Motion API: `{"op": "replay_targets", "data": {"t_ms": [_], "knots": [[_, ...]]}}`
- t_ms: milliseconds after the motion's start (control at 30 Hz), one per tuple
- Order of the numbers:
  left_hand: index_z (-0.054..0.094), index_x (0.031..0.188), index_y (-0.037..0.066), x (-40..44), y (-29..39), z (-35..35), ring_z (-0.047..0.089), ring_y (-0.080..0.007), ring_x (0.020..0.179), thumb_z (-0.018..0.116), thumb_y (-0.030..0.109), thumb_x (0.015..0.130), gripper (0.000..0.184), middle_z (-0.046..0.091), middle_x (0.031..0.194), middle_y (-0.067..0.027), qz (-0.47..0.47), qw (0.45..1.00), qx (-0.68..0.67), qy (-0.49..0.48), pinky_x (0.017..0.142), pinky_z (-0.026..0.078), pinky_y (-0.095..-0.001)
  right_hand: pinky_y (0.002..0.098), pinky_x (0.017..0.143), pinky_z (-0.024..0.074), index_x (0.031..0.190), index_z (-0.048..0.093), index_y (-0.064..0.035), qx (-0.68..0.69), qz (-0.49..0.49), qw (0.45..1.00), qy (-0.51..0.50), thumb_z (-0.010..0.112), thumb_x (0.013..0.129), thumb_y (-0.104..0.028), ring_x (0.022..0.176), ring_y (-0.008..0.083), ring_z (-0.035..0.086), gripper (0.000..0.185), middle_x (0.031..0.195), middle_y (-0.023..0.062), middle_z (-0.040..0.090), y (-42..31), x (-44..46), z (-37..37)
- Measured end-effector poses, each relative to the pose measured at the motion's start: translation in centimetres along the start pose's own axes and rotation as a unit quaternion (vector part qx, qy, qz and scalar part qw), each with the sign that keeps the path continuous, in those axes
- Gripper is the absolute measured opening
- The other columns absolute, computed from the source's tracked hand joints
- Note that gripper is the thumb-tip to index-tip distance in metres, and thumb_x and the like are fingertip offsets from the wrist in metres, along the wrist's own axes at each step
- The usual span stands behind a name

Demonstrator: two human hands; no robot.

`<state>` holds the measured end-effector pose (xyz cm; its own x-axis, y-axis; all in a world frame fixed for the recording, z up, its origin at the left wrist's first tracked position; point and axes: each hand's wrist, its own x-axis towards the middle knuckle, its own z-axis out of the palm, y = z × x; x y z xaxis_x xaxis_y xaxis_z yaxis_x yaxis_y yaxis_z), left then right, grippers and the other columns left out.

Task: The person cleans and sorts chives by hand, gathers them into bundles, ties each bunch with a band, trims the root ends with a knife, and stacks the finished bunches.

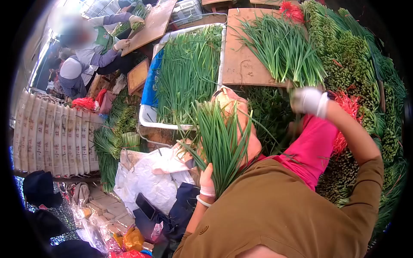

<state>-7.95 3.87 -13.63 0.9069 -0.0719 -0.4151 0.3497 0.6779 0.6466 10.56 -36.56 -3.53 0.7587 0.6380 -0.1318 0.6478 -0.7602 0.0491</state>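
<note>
My left hand, at the lower middle, is wrapped round the lower part of a bunch of garlic chives. Its long green leaves fan upward in front of my body. White bands circle that wrist. My right hand, in a white glove, is at the right by the lower end of a loose pile of garlic chives. Motion blur smears its fingers, so their grip is unclear. That pile lies on a wooden board.
A white-rimmed tub of chives stands left of the board. Bundled chives are stacked at the right, with red ties beside them. Stacked crates stand at the left. A person works at another board. A phone lies on dark cloth.
</note>
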Motion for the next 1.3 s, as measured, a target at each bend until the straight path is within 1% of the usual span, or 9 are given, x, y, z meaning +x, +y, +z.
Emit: {"op": "replay_targets", "data": {"t_ms": [67, 300, 433, 633, 767, 900, 967, 1233, 1300], "knots": [[0.043, 0.133, 0.002, 0.3, 0.1, -0.2, 0.059, -0.0269, 0.105, 0.051, 0.019, 0.092, 0.045, 0.057, 0.121, -0.0122, -0.007, 1.0, 0.004, -0.009, 0.092, 0.049, -0.0416, 0.0417, 0.073, 0.0532, 0.102, 0.063, -0.0092, 0.018, 0.126, 0.971, -0.202, 0.063, 0.08, -0.02, 0.082, 0.031, 0.066, 0.024, 0.088, 0.0113, 0.067, -3.2, -1.0, -0.8], [0.041, 0.134, 0.001, 0.0, 0.0, 1.0, 0.058, -0.0242, 0.107, 0.05, 0.017, 0.093, 0.046, 0.055, 0.123, -0.0113, 0.032, 0.998, 0.045, -0.003, 0.092, 0.048, -0.039, 0.041, 0.068, 0.0521, 0.11, 0.064, -0.0134, 0.284, 0.062, 0.94, 0.181, 0.065, 0.082, -0.028, 0.079, 0.0315, 0.065, 0.031, 0.087, 0.0132, 0.067, -10.2, 8.2, 1.5], [0.037, 0.137, 0.0, -0.4, 0.1, 1.9, 0.053, -0.0224, 0.113, 0.054, 0.018, 0.09, 0.053, 0.052, 0.127, -0.0112, 0.065, 0.989, 0.121, -0.054, 0.096, 0.045, -0.037, 0.0424, 0.072, 0.0528, 0.096, 0.066, -0.0094, 0.256, 0.095, 0.962, -0.009, 0.062, 0.08, -0.03, 0.079, 0.0334, 0.067, 0.027, 0.084, 0.0147, 0.068, -14.1, 14.5, 3.0], [0.034, 0.137, -0.001, 0.0, 0.7, 1.4, 0.053, -0.0229, 0.114, 0.075, 0.017, 0.069, 0.082, 0.055, 0.123, -0.0147, 0.101, 0.802, 0.585, -0.064, 0.098, 0.042, -0.0346, 0.0411, 0.066, 0.0521, 0.081, 0.066, -0.0066, 0.239, 0.083, 0.958, 0.132, 0.057, 0.081, -0.02, 0.071, 0.033, 0.065, 0.016, 0.074, 0.0165, 0.066, -13.0, 13.9, -0.8], [0.041, 0.131, -0.002, 0.9, -0.6, -0.2, 0.058, -0.0212, 0.107, 0.071, 0.008, 0.068, 0.07, 0.061, 0.114, -0.0132, 0.071, 0.915, 0.397, 0.023, 0.095, 0.044, -0.0329, 0.0394, 0.056, 0.0483, 0.074, 0.062, -0.0066, 0.606, 0.179, 0.713, 0.303, 0.059, 0.087, -0.023, 0.059, 0.0266, 0.061, 0.021, 0.069, 0.0115, 0.064, -5.3, 9.9, -4.5], [0.047, 0.126, -0.002, 0.7, 0.9, 1.6, 0.06, -0.0209, 0.102, 0.071, 0.008, 0.069, 0.063, 0.062, 0.113, -0.012, 0.101, 0.915, 0.389, -0.015, 0.093, 0.046, -0.0325, 0.0334, 0.052, 0.0476, 0.077, 0.066, -0.0061, 0.295, 0.158, 0.941, -0.039, 0.056, 0.09, -0.036, 0.056, 0.0201, 0.062, 0.034, 0.061, 0.0082, 0.063, -1.1, 6.5, 3.8], [0.049, 0.124, -0.002, 0.8, 0.9, 1.4, 0.06, -0.0206, 0.103, 0.07, 0.009, 0.071, 0.058, 0.062, 0.116, -0.0113, 0.082, 0.913, 0.398, -0.032, 0.092, 0.046, -0.0326, 0.032, 0.049, 0.0476, 0.081, 0.068, -0.0074, 0.38, 0.217, 0.899, 0.01, 0.054, 0.091, -0.041, 0.056, 0.0165, 0.062, 0.037, 0.057, 0.0072, 0.06, -3.0, 5.8, 7.0], [0.05, 0.123, -0.001, 0.5, 1.3, 1.9, 0.058, -0.0194, 0.105, 0.068, 0.005, 0.07, 0.057, 0.061, 0.114, -0.0091, 0.084, 0.924, 0.367, -0.063, 0.095, 0.044, -0.0324, 0.0163, 0.051, 0.0396, 0.099, 0.066, 0.0016, 0.953, 0.163, 0.241, 0.091, 0.058, 0.092, -0.015, 0.058, 0.0036, 0.051, 0.019, 0.087, 0.0033, 0.068, -12.5, 10.0, 10.2], [0.049, 0.126, -0.001, 0.8, 1.4, 1.3, 0.057, -0.0198, 0.107, 0.069, 0.004, 0.072, 0.058, 0.06, 0.117, -0.0086, 0.06, 0.942, 0.32, -0.082, 0.096, 0.043, -0.0334, 0.0146, 0.047, 0.0326, 0.1, 0.066, -0.0002, 0.942, 0.155, 0.281, 0.093, 0.058, 0.092, -0.018, 0.051, 0.0019, 0.041, 0.021, 0.066, -0.0063, 0.055, -12.8, 10.4, 9.6]]}}
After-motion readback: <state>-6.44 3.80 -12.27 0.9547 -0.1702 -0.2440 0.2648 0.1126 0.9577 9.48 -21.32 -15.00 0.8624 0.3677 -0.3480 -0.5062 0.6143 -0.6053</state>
